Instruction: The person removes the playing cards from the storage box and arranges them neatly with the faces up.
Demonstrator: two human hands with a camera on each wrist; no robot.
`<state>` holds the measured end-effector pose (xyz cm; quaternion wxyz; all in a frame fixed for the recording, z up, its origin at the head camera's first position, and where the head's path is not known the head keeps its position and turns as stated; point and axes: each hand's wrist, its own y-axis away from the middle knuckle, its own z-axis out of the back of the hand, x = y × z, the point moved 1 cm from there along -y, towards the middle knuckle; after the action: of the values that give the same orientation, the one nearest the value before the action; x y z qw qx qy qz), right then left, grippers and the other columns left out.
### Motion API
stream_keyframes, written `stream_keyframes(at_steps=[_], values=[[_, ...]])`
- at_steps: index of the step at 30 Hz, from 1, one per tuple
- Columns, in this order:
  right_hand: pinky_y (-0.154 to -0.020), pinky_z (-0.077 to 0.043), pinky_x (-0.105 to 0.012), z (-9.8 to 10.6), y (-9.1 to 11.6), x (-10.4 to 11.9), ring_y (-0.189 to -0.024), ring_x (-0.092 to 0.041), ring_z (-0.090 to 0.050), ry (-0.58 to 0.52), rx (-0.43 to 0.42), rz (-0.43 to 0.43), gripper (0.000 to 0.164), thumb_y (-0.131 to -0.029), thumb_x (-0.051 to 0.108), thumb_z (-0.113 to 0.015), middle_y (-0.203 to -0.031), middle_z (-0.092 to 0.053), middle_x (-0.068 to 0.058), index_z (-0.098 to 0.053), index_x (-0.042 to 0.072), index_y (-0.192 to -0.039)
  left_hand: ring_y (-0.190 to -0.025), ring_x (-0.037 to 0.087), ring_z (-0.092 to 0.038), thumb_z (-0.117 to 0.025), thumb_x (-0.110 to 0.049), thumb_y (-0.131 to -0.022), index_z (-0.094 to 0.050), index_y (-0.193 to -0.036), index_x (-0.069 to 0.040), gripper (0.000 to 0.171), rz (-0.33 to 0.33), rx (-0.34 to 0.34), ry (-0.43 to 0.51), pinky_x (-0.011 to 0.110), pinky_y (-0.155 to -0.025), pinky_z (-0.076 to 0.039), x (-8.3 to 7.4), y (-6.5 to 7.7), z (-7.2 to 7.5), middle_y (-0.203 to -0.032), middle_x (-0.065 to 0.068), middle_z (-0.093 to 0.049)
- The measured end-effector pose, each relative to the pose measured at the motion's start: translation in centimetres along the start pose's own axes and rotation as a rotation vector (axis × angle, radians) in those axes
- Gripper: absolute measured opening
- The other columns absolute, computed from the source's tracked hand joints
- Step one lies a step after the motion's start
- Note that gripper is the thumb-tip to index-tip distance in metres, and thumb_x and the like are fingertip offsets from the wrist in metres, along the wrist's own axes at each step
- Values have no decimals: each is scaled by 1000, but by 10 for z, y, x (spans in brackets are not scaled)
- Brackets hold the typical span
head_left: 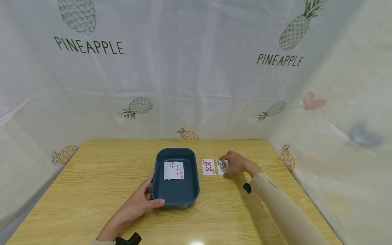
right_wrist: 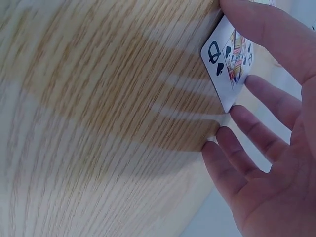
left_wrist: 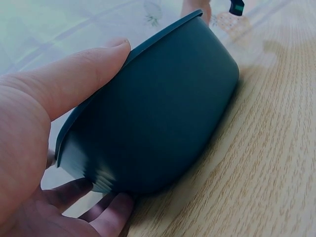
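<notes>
Head view: queen of spades noted face up at the wooden table, right of the red ten, a narrow gap left between them. For a clean pick-up, opposite edges should be pinched lightly and one raised first, so that the card is neither bent nor pushed into its neighbour. The card is spanned by the right hand: thumb and index finger are bent in on opposite edges, the other fingers spread; firmness of grip cannot be told. The blue tray is gripped at its near left corner by the left hand, thumb laid over the rim, fingers set against the outer wall. Inside it, face-up cards are stacked, topped by a three of diamonds.
</notes>
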<state>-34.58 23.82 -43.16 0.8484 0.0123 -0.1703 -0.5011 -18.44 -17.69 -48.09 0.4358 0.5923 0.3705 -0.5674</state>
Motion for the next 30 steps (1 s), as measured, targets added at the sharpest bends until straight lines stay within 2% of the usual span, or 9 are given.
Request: stream_keyframes(at_steps=[6, 16, 21, 24, 30], values=[[-92, -52, -47, 0, -3, 2, -104, -26, -52, 2, 2, -3, 78, -81, 31, -92, -133, -55, -16, -61, 10, -149, -135, 41, -59, -81, -13, -96, 5, -172, -25, 116, 7, 4, 6, 33, -99, -59, 0, 1, 3, -167, 31, -20], [-92, -52, -48, -3, -7, -4, -103, -25, -53, -23, -5, -20, 82, -79, 33, -94, -133, -56, -14, -60, 11, -150, -139, 43, -55, -81, -12, -97, 5, -172, -26, 115, -6, 11, 2, 33, -100, -58, 2, -1, 4, -168, 30, -18], [-100, -53, -55, -2, -8, -8, -118, -35, -58, -63, 10, -1, 84, -82, 36, -92, -136, -55, -18, -56, 10, -153, -135, 39, -59, -82, -15, -96, 2, -173, -28, 115, 11, -13, -3, 33, -100, -58, 2, -1, 4, -169, 29, -18], [-105, -50, -60, 1, -7, -10, -127, -41, -56, -116, 18, 7, 85, -84, 36, -91, -140, -53, -22, -54, 8, -155, -135, 38, -59, -82, -15, -95, 0, -173, -30, 114, 13, -20, 0, 33, -100, -59, 1, -1, 4, -169, 28, -19], [-107, -48, -63, 6, -4, -12, -133, -44, -52, -159, 37, 37, 84, -88, 35, -88, -145, -49, -24, -50, 6, -158, -134, 38, -60, -82, -15, -95, 0, -173, -30, 114, 10, -15, 3, 34, -100, -59, 1, -2, 3, -169, 29, -21]])
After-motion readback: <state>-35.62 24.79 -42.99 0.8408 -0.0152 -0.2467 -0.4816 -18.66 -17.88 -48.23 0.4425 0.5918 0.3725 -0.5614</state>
